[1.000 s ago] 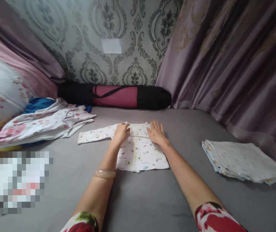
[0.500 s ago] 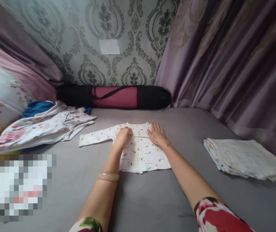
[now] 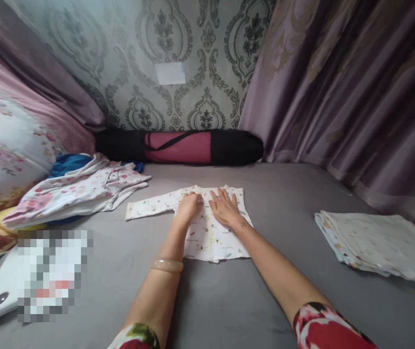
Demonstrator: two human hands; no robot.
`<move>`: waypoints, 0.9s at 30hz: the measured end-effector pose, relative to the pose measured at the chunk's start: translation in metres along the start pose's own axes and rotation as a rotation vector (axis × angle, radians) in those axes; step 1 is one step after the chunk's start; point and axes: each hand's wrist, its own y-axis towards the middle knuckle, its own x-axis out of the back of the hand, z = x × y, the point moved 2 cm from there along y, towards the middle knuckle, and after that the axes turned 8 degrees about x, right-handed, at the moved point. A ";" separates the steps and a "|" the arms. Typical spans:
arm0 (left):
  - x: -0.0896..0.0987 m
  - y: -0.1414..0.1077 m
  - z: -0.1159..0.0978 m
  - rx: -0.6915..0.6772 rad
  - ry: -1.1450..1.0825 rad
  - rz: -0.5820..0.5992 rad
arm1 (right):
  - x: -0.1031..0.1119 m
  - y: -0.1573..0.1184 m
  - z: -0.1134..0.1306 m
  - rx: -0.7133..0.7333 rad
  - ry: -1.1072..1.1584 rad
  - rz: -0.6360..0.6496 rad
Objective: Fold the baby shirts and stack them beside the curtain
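Note:
A small white printed shirt (image 3: 202, 237) lies on the grey sheet in front of me. One sleeve (image 3: 149, 206) stretches out flat to the left; the other is folded across the top of the body. My left hand (image 3: 191, 206), fingers curled together, rests at the upper left of the shirt, and whatever its fingertips pinch is hidden. Fingers spread, my right hand (image 3: 225, 207) presses flat on the upper right part of the shirt.
Rumpled clothes (image 3: 80, 191) lie at the left beside a floral pillow (image 3: 7, 150). A white device (image 3: 7, 281) is nearer, partly pixelated. Folded cloths (image 3: 382, 245) are stacked at right. A black and pink bag (image 3: 178, 147) lies along the wall.
My right hand has slid a little left and down over the shirt, its fingers wider apart. My left hand stays at its place on the shirt. The view has shifted slightly.

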 end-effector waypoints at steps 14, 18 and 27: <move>0.039 -0.003 0.041 0.204 -0.306 -0.058 | 0.009 0.014 0.036 0.105 -0.026 -0.031; 0.053 -0.009 0.064 0.237 -0.336 -0.091 | -0.008 0.019 0.045 0.121 0.018 0.027; 0.059 -0.020 0.125 0.595 -0.359 -0.242 | -0.010 0.024 0.043 0.093 -0.018 0.097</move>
